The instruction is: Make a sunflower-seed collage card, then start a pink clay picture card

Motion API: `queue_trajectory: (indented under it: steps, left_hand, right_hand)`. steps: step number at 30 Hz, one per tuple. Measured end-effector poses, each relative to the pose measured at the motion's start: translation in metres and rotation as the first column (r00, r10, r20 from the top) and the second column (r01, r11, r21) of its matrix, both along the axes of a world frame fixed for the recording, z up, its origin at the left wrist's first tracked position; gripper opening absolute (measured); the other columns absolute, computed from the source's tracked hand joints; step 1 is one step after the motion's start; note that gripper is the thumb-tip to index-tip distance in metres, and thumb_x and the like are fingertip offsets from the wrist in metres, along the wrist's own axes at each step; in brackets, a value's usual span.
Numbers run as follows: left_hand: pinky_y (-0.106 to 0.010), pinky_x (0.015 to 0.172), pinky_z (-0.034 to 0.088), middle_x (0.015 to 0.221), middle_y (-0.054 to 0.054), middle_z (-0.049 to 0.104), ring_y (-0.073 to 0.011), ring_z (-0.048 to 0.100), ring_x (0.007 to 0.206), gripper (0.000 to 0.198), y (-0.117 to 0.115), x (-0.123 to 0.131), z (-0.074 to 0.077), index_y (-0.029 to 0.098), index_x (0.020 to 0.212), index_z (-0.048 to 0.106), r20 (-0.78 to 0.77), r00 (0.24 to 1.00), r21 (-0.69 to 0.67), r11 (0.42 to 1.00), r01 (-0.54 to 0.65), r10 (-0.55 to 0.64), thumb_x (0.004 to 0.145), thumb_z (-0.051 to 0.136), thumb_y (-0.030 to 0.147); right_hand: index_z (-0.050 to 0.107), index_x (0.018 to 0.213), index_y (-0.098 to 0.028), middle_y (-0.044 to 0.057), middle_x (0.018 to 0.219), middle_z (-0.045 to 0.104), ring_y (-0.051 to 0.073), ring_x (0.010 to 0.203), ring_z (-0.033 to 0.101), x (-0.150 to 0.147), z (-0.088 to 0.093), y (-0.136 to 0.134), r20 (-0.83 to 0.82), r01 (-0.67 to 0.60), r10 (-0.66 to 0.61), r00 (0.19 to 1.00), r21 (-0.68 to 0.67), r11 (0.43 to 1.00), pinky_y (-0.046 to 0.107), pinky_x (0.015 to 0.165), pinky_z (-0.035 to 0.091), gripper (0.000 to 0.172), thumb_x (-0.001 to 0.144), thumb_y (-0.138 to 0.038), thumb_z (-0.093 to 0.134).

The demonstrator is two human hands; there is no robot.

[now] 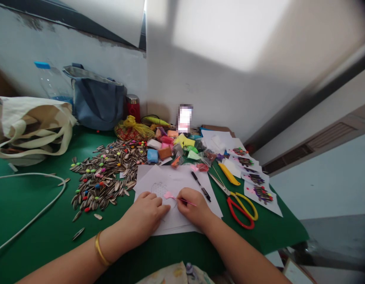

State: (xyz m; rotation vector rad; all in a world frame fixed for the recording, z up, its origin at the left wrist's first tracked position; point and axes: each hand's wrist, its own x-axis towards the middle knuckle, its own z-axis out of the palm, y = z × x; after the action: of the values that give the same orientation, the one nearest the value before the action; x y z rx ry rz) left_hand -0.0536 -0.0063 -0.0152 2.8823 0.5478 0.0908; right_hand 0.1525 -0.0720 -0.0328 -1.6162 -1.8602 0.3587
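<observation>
My left hand (149, 211) lies palm down on a stack of white paper (182, 177), its fingers stretched over the sheet, holding nothing. My right hand (194, 207) rests on the same paper, closed around a thin pink stick (188, 202). The stick's tip is at a small flat pink piece of clay (169, 195), which sits on a pencil drawing (158, 189) with a dotted, rounded outline. A black pen (201, 186) lies on the paper to the right of the drawing.
Sunflower seeds mixed with coloured beads (108, 169) spread on the left. Bagged coloured clay (178, 148) is piled behind the paper. Scissors (235, 197), a yellow cutter (229, 173) and decorated sheets (261, 193) lie right. Bags (98, 100) and a lit phone (184, 118) stand behind.
</observation>
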Motion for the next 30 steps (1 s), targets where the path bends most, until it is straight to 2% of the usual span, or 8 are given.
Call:
queue_trajectory:
  steps: [8,14,20,30]
  left_hand:
    - [-0.041,0.083,0.036,0.087,-0.003,0.063,-0.0234,0.056,0.087,0.028,0.000,0.000,0.003,0.026,0.111,0.061,-0.008,1.000,-0.008,1.000,-0.001,0.001,0.087,0.056,0.014]
    - [-0.042,0.085,0.036,0.093,-0.006,0.065,-0.0248,0.057,0.090,0.039,0.000,0.002,-0.004,0.022,0.123,0.055,-0.006,0.999,0.021,0.999,-0.036,0.036,0.086,0.054,0.012]
    - [-0.043,0.085,0.035,0.094,-0.006,0.066,-0.0244,0.058,0.088,0.038,0.000,0.004,-0.006,0.022,0.124,0.055,-0.008,0.999,0.033,0.998,-0.045,0.045,0.086,0.054,0.014]
    - [-0.043,0.084,0.035,0.095,-0.006,0.066,-0.0254,0.058,0.090,0.044,0.000,0.006,-0.007,0.024,0.128,0.054,-0.025,0.998,0.031,0.998,-0.062,0.062,0.085,0.055,0.014]
  right_hand:
    - [0.051,0.064,-0.020,-0.002,0.064,0.055,0.013,0.061,0.050,0.001,0.001,-0.001,-0.004,0.055,-0.055,0.998,-0.004,0.998,0.024,0.058,0.034,0.016,0.072,-0.008,0.055]
    - [0.055,0.066,-0.020,-0.002,0.065,0.057,0.012,0.062,0.051,0.000,0.000,-0.001,-0.026,0.015,-0.016,1.000,-0.011,1.000,0.024,0.060,0.035,0.014,0.075,-0.010,0.056]
    - [0.057,0.068,-0.020,-0.001,0.068,0.059,0.013,0.064,0.052,0.000,0.000,-0.001,-0.025,-0.018,0.017,1.000,-0.021,1.000,0.024,0.061,0.036,0.014,0.079,-0.011,0.056]
    - [0.053,0.065,-0.021,-0.002,0.065,0.056,0.013,0.062,0.050,0.000,-0.002,0.000,0.009,0.052,-0.052,0.999,-0.013,0.999,0.024,0.059,0.034,0.015,0.075,-0.009,0.056]
